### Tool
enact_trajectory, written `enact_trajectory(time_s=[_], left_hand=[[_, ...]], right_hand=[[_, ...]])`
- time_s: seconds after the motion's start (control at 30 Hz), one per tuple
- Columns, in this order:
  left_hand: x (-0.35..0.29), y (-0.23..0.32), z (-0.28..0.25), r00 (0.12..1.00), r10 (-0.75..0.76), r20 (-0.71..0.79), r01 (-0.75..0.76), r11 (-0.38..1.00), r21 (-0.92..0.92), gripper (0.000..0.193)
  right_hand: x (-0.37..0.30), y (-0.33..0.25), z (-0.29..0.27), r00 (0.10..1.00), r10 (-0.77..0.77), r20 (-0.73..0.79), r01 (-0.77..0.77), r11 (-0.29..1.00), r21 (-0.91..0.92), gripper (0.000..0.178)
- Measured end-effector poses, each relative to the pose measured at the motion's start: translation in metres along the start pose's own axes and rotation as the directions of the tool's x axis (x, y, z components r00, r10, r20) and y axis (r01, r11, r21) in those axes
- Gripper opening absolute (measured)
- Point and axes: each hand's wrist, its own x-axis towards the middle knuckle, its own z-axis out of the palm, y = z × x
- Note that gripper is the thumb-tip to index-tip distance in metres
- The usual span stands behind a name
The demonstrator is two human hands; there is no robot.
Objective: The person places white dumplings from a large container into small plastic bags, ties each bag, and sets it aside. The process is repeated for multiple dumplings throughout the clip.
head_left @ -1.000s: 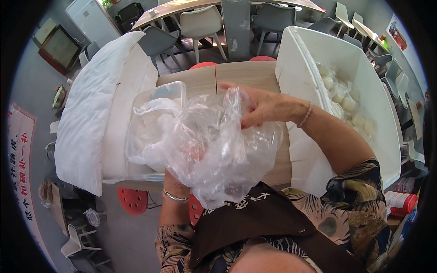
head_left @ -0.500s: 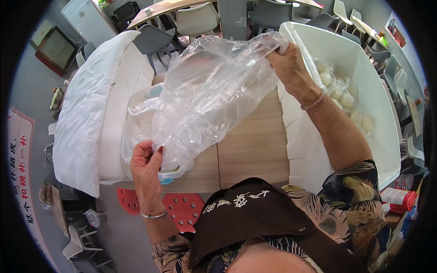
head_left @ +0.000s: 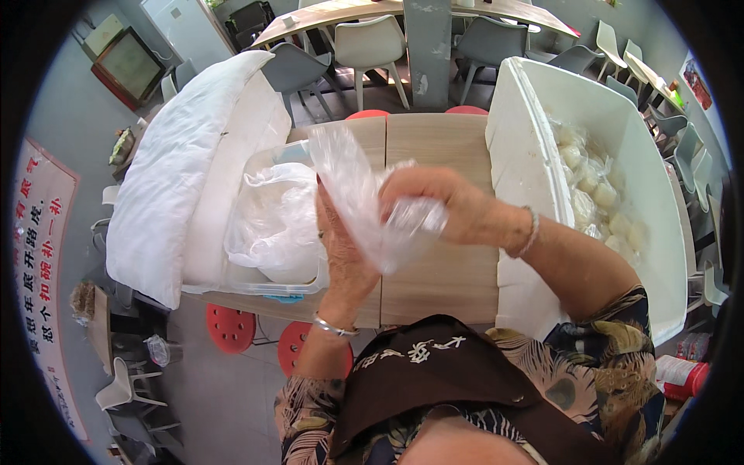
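Observation:
A clear plastic bag [head_left: 346,172], crumpled into a narrow bunch, is between my hands above the middle of the table. My right hand [head_left: 453,205] is closed around one part of it, slightly blurred by motion. My left hand [head_left: 345,256] holds the bag from the left side, its fingers partly behind the film. Just left of that hand sits a clear plastic tub [head_left: 238,267] with a white plastic bag [head_left: 283,209] in it; what that bag contains is hidden.
At right stands a white foam box [head_left: 659,256] holding several bagged pale round pieces [head_left: 589,174]. A white quilted cover [head_left: 182,155] drapes over another foam box [head_left: 232,132] at left. All rest on a wooden table [head_left: 442,287]. Red stools [head_left: 230,328] and chairs [head_left: 370,43] surround it.
The clear bag, spread wide between my hands before, is now gathered into a bunch. My right hand came down and inward, my left moved right, uncovering the white bag in the tub.

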Motion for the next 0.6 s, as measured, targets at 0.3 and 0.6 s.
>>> enact_trajectory(time_s=[0.3,0.6], left_hand=[[-0.051,-0.010,0.002,0.836,-0.458,0.301,0.480,0.877,0.001,0.021],[-0.102,-0.031,-0.045,0.777,-0.317,0.543,0.295,0.946,0.130,0.049]], right_hand=[[0.006,-0.023,-0.024,0.781,0.428,-0.454,-0.187,0.855,0.484,0.014],[-0.006,-0.023,0.008,0.907,0.261,-0.332,-0.320,0.938,-0.137,0.010]])
